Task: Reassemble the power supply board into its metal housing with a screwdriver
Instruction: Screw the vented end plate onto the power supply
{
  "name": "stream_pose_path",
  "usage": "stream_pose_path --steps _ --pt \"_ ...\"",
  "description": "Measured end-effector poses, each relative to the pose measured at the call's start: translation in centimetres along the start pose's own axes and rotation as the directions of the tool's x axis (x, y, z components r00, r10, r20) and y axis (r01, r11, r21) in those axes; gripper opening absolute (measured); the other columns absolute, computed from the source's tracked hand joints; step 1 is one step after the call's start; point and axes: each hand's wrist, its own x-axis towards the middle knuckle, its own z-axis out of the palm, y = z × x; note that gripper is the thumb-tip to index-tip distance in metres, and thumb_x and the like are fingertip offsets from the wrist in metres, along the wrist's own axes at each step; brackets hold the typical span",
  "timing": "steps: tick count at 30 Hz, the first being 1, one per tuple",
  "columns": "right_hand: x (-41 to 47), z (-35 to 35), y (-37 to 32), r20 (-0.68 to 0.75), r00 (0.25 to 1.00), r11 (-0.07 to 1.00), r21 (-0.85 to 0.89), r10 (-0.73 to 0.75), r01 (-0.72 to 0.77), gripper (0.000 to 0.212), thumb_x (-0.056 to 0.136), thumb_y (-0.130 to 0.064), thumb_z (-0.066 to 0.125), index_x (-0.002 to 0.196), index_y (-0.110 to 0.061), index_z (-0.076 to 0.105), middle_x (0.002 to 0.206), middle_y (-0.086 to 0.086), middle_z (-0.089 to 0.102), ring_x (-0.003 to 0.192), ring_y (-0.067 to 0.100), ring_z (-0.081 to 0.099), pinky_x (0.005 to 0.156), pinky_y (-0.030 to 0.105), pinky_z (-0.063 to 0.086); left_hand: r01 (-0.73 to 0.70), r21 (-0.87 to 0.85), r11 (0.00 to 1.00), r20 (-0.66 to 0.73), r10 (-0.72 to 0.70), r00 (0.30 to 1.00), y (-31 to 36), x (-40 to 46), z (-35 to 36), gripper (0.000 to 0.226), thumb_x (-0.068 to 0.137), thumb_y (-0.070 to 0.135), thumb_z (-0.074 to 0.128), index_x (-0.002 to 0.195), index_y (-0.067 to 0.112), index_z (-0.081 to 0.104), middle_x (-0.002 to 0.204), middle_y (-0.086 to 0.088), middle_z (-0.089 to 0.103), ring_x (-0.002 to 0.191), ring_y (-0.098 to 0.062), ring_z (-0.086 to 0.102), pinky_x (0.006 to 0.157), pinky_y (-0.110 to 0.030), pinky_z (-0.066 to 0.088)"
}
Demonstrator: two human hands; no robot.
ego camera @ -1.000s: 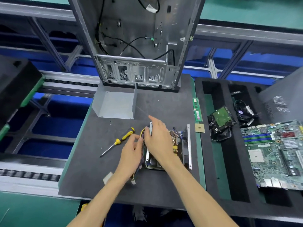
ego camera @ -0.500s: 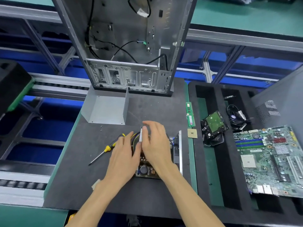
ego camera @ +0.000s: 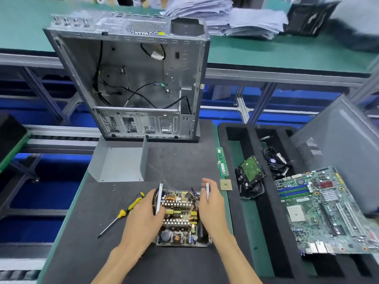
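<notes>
While both hands clasp housing (ego camera: pixel 207 193) walls, left hand (ego camera: pixel 143 220) on left, right hand (ego camera: pixel 212 210) on right, board (ego camera: pixel 179 217) sits unscrewed; tilt could shift it, wires (ego camera: pixel 154 201) pinch under left wall; screwdriver (ego camera: pixel 121 214) idle on table (ego camera: pixel 82 222).

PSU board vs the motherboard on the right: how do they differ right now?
The power supply board sits in its metal housing on the dark mat, gripped on both sides by the left hand and right hand; the motherboard lies untouched across the black foam tray. The power supply board looks smaller, crowded with heatsinks and copper coils; the motherboard looks larger, flatter, with slots and a socket. Both are bare circuit boards.
</notes>
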Motion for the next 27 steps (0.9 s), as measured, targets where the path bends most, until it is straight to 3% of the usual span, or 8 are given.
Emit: stream_pose_path --steps 6,10,12,15,17,19,21,27 --pt "0.0 0.5 -0.6 -0.011 1.0 1.0 -0.002 -0.003 0.003 0.031 0.11 -0.019 0.041 0.138 -0.024 0.05 0.123 0.001 0.063 0.107 0.022 0.063 0.089 0.035 0.052 0.02 0.069 0.997 0.012 -0.021 1.0 -0.1 0.5 -0.6 0.046 0.09 0.022 0.057 0.134 0.038 0.053 0.082 0.018 0.065 0.071 0.002 0.059 0.057 -0.011 0.039" --pt "0.0 1.0 -0.9 -0.009 1.0 1.0 0.005 -0.013 0.013 0.028 0.109 -0.018 0.042 0.135 -0.024 0.052 0.122 -0.003 0.062 0.105 0.019 0.062 0.086 0.03 0.05 0.022 0.122 0.992 0.007 -0.024 1.0 -0.1 0.8 -1.3 0.047 0.089 0.025 0.06 0.135 0.034 0.053 0.077 0.015 0.065 0.066 -0.004 0.06 0.055 -0.02 0.042" --pt "0.2 1.4 -1.0 -0.023 0.999 1.0 -0.006 -0.025 0.025 0.021 0.109 -0.018 0.043 0.126 -0.024 0.053 0.116 -0.004 0.062 0.102 0.016 0.061 0.084 0.03 0.05 0.016 0.214 0.977 0.021 -0.021 1.0 -0.3 1.3 -2.1 0.039 0.09 0.039 0.062 0.129 0.035 0.057 0.076 0.012 0.067 0.069 -0.01 0.064 0.057 -0.027 0.044" --pt "0.7 1.7 -1.0 -0.048 0.998 0.998 -0.044 -0.038 0.035 0.009 0.109 -0.021 0.043 0.11 -0.023 0.052 0.106 -0.003 0.061 0.097 0.018 0.059 0.082 0.036 0.051 0.001 0.288 0.958 0.11 -0.035 0.993 -0.8 3.6 -3.5 0.035 0.093 0.064 0.05 0.101 0.033 0.066 0.075 0.008 0.068 0.078 -0.018 0.065 0.061 -0.03 0.043" --pt "0.8 1.7 -0.9 -0.046 0.998 0.997 -0.068 -0.045 0.042 0.01 0.109 -0.024 0.042 0.105 -0.022 0.051 0.103 -0.003 0.06 0.095 0.019 0.059 0.081 0.039 0.052 0.005 0.154 0.988 0.175 -0.032 0.984 -1.0 5.6 -4.1 0.028 0.098 0.048 0.051 0.09 0.029 0.069 0.08 0.009 0.071 0.082 -0.017 0.068 0.062 -0.024 0.044" --pt "0.9 1.8 -0.9 -0.045 0.998 0.996 -0.079 -0.051 0.047 0.01 0.109 -0.024 0.041 0.104 -0.022 0.05 0.101 -0.002 0.06 0.093 0.019 0.059 0.079 0.039 0.053 0.016 0.045 0.999 0.235 -0.027 0.972 -0.8 7.0 -4.4 0.022 0.102 0.022 0.051 0.104 0.025 0.073 0.098 0.006 0.074 0.094 -0.017 0.069 0.073 -0.022 0.05" --pt "0.9 1.8 -0.9 -0.048 0.997 0.995 -0.084 -0.053 0.048 0.01 0.109 -0.024 0.041 0.105 -0.023 0.05 0.101 -0.002 0.06 0.092 0.02 0.059 0.078 0.038 0.052 -0.013 0.036 0.999 0.338 0.0 0.941 -0.9 7.9 -4.6 0.029 0.101 0.008 0.049 0.109 0.024 0.072 0.102 0.001 0.077 0.096 -0.019 0.071 0.087 -0.029 0.055" --pt "0.8 1.9 -0.6 -0.053 0.997 0.996 -0.078 -0.049 0.045 0.01 0.109 -0.022 0.04 0.106 -0.025 0.049 0.101 -0.003 0.06 0.09 0.019 0.059 0.075 0.035 0.05 -0.021 -0.067 0.998 0.437 0.048 0.898 -1.4 8.8 -5.6 0.017 0.095 0.012 0.066 0.097 0.025 0.078 0.089 0.011 0.078 0.084 -0.006 0.073 0.084 -0.028 0.058"
